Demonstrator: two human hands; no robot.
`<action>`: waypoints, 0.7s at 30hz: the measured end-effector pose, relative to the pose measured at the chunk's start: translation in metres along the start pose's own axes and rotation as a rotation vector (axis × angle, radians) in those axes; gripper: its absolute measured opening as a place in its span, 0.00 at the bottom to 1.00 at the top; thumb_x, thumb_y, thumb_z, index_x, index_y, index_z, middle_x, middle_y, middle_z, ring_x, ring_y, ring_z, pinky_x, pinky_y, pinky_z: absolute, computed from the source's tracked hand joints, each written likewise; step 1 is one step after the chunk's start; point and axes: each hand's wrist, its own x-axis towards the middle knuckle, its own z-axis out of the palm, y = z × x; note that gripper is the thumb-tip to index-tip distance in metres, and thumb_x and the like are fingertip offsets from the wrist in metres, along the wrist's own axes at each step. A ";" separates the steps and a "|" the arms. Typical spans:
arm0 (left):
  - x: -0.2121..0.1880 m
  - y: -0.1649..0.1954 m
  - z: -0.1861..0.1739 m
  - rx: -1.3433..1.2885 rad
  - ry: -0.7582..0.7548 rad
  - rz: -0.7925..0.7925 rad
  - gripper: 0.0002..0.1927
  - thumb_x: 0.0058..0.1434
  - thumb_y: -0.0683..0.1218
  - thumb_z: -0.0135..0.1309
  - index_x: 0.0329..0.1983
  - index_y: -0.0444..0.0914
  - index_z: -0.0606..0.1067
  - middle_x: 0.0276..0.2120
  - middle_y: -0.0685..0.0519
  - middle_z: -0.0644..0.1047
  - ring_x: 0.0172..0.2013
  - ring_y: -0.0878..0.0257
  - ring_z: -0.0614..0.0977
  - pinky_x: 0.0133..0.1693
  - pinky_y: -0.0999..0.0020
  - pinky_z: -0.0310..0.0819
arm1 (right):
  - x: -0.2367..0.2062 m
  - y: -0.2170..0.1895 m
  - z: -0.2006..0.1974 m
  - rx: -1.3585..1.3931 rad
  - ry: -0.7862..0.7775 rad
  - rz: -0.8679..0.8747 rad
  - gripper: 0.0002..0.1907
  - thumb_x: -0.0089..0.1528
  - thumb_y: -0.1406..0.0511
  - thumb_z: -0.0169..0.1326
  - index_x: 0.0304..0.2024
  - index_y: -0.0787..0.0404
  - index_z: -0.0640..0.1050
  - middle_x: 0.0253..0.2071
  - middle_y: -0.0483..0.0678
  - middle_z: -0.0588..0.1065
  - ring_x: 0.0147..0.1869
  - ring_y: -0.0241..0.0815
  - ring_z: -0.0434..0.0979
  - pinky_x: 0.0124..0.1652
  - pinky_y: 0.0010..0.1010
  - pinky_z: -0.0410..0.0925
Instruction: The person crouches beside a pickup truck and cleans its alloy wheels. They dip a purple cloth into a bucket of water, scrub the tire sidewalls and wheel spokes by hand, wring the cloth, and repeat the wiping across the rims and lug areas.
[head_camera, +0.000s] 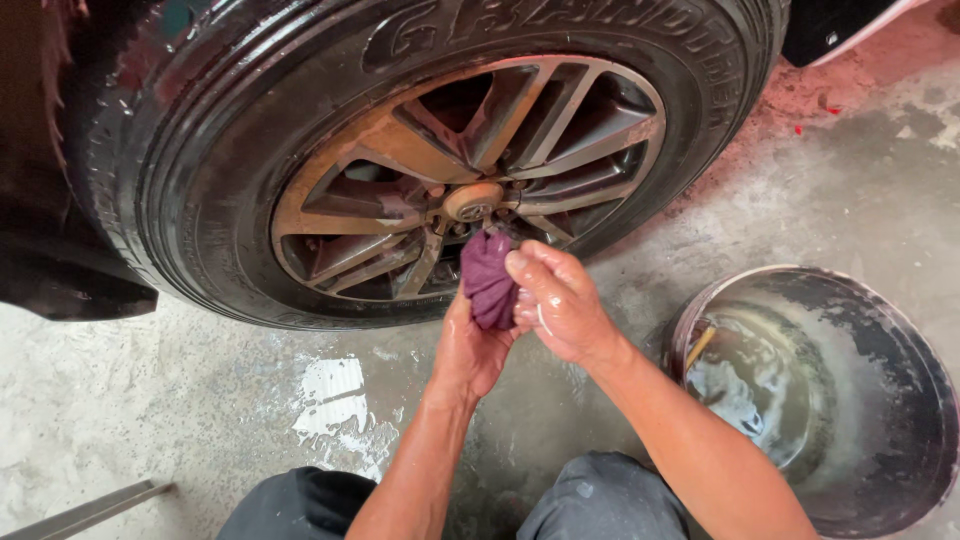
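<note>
- Purple cloth (487, 278): bunched between both hands just below the wheel hub (473, 203).
- Left hand (470, 350) closed around the cloth's lower end; right hand (560, 300), soapy, clenched on its upper part.
- Alloy wheel (470, 180): spokes wet yet brown-stained, so cleaning seems partly done.
- Bucket (900, 400) of murky water stands right, on wet concrete floor (150, 400).

A single head-worn camera looks steeply down and forward from a crouching person, close to a car wheel (440, 160). The wheel fills the upper left and middle of the view, cropped by the top edge. Below the wheel lies wet concrete floor (150, 400), and the person's knees (600, 495) reach the bottom edge. Right of the wheel a dark bucket (900, 400) is cut off at the corner.
</note>
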 end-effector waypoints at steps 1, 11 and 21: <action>-0.001 0.007 0.008 0.040 -0.009 0.038 0.22 0.68 0.55 0.45 0.60 0.39 0.71 0.49 0.51 0.80 0.46 0.57 0.83 0.47 0.53 0.79 | 0.000 -0.003 -0.003 -0.011 0.034 -0.023 0.10 0.71 0.65 0.51 0.34 0.57 0.69 0.25 0.37 0.62 0.24 0.27 0.56 0.24 0.21 0.52; 0.074 0.099 0.110 1.709 -0.197 1.747 0.24 0.62 0.45 0.61 0.60 0.37 0.70 0.56 0.45 0.73 0.55 0.47 0.76 0.55 0.50 0.73 | -0.009 -0.031 -0.035 -0.144 0.279 -0.128 0.07 0.70 0.65 0.50 0.43 0.64 0.76 0.22 0.39 0.61 0.23 0.30 0.58 0.24 0.24 0.54; 0.076 0.083 0.060 2.133 0.093 1.686 0.22 0.65 0.43 0.52 0.61 0.30 0.68 0.58 0.37 0.71 0.60 0.40 0.75 0.60 0.46 0.70 | -0.025 -0.030 -0.066 -0.250 0.344 -0.059 0.07 0.69 0.65 0.51 0.43 0.64 0.76 0.23 0.38 0.62 0.24 0.30 0.58 0.25 0.25 0.54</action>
